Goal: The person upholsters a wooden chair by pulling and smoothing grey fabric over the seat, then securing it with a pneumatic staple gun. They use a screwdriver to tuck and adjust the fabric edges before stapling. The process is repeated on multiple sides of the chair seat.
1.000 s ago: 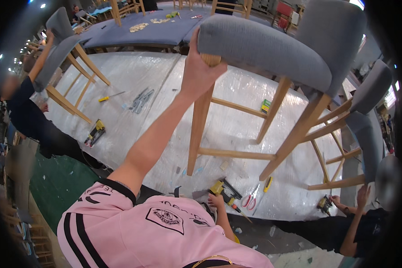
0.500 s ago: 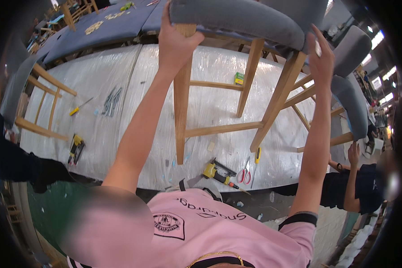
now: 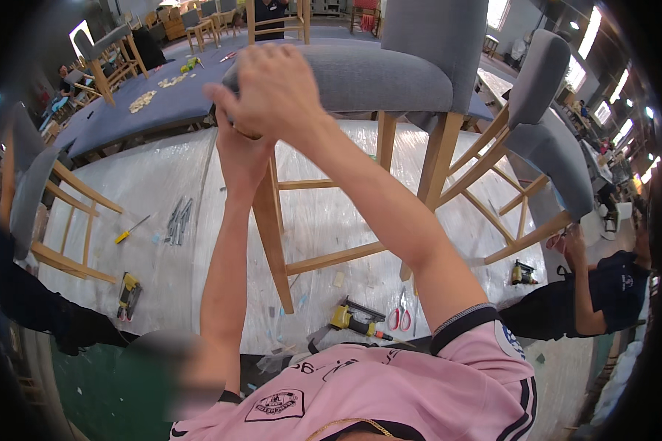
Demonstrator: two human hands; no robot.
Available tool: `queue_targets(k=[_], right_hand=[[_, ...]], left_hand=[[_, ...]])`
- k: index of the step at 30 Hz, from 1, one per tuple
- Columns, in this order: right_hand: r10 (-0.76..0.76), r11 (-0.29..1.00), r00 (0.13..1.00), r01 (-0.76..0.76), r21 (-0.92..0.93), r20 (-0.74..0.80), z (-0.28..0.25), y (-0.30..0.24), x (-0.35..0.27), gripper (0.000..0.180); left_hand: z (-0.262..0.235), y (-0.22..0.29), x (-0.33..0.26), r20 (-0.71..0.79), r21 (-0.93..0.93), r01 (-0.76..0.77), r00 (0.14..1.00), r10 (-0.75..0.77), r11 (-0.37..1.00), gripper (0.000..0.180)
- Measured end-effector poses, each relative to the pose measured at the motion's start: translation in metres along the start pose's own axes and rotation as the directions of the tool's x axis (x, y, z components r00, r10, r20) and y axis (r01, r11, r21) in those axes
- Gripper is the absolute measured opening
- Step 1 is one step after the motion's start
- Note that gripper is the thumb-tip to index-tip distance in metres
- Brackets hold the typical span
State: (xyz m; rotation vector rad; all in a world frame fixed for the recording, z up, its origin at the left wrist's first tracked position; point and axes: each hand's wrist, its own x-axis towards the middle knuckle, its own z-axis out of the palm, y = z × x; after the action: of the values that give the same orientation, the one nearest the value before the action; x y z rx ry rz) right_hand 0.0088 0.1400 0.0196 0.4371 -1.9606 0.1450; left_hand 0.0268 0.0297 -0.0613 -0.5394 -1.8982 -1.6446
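Observation:
A grey upholstered chair with light wooden legs stands upright on the plastic-covered table in front of me, its back to the right. My left hand is closed around the top of the near left leg, just under the seat. Above it, my right hand crosses over and grips the seat's left corner, thumb out to the left. Its fingertips are partly hidden. The two hands overlap, and together they cover that corner of the seat.
On the plastic-covered table lie a yellow nail gun, red-handled scissors, a screwdriver, metal strips and a second nail gun. Grey chairs flank mine, left and right. People stand at both sides.
My right hand has left the chair's right side and crossed to the left seat corner beside my left hand. The chair appears lower in view, its near leg shifted left.

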Motion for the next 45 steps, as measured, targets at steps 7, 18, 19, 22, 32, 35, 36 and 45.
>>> queue_targets(k=[7,18,19,22,32,35,36,45], right_hand=[[0.019,0.993,0.999,-0.023,0.118,0.038,-0.048,0.07,-0.037,0.055],[0.173,0.985,0.977,-0.174,-0.002,-0.126,-0.136,0.257,-0.247,0.057],[0.287,0.954,0.947,-0.27,0.129,-0.142,-0.138,0.257,-0.249,0.055],[0.577,0.72,0.816,-0.501,0.48,-0.014,-0.141,0.257,-0.241,0.054],[0.795,0.308,0.576,-0.654,0.691,0.19,-0.129,0.22,-0.194,0.097],[0.818,0.216,0.519,-0.679,0.702,0.25,-0.133,0.21,-0.188,0.095],[0.817,0.215,0.515,-0.69,0.691,0.26,-0.133,0.209,-0.189,0.094],[0.737,0.309,0.631,-0.635,0.708,0.244,-0.135,0.187,-0.175,0.103]], left_hand=[[-0.002,-0.015,0.001,-0.066,0.04,0.085,0.994,-0.082,0.996,0.087],[0.0,-0.012,-0.001,-0.057,-0.001,0.083,0.995,-0.083,0.997,0.058],[-0.004,-0.013,-0.004,-0.06,0.009,0.082,0.995,-0.081,0.997,0.058],[-0.012,-0.013,-0.008,-0.075,0.038,0.088,0.994,-0.085,0.995,0.058],[-0.023,-0.006,-0.044,-0.137,0.022,0.11,0.985,-0.106,0.994,0.06],[-0.026,-0.003,-0.051,-0.152,0.036,0.14,0.979,-0.133,0.99,0.06],[-0.026,-0.002,-0.052,-0.164,0.042,0.149,0.977,-0.14,0.988,0.06],[-0.059,-0.012,-0.05,-0.198,0.042,0.114,0.975,-0.104,0.993,0.059]])
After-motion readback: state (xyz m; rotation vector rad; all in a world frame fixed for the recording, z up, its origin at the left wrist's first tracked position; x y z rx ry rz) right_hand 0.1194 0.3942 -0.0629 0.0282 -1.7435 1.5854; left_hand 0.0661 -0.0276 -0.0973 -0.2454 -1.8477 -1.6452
